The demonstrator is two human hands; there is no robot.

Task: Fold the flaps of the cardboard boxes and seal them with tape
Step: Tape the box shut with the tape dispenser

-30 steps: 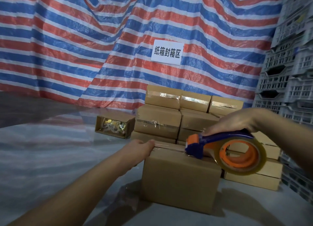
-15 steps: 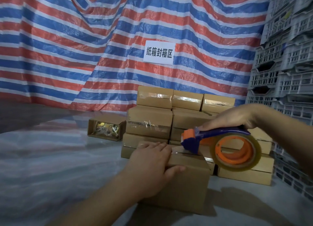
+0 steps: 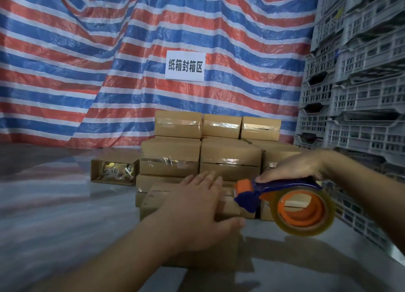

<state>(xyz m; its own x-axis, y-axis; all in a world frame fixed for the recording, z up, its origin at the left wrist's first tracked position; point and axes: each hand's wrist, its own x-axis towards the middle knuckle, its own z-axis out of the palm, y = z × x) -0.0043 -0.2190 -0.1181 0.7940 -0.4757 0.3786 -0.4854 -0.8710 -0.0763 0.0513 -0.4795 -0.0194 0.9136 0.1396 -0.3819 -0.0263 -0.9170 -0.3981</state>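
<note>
A brown cardboard box [image 3: 153, 202] stands on the table in front of me, its top flaps folded down. My left hand [image 3: 197, 210] lies flat on its top, fingers straight and thumb over the near right edge. My right hand [image 3: 293, 167] grips the blue handle of a blue and orange tape dispenser [image 3: 285, 204] holding a roll of clear tape. The dispenser's orange head hovers at the box's right end, just right of my left fingers. Much of the box top is hidden under my left hand.
A stack of taped cardboard boxes [image 3: 197, 156] rises behind the box. An open box [image 3: 114, 171] lies on its side at the left, with shiny packets inside. Grey plastic crates [image 3: 355, 94] tower at the right. A striped tarp [image 3: 109, 61] with a white sign [image 3: 185, 65] hangs behind.
My left hand went from gripping the box's far left edge to lying flat on its top. The dispenser drew rightward off the box top to its right end.
</note>
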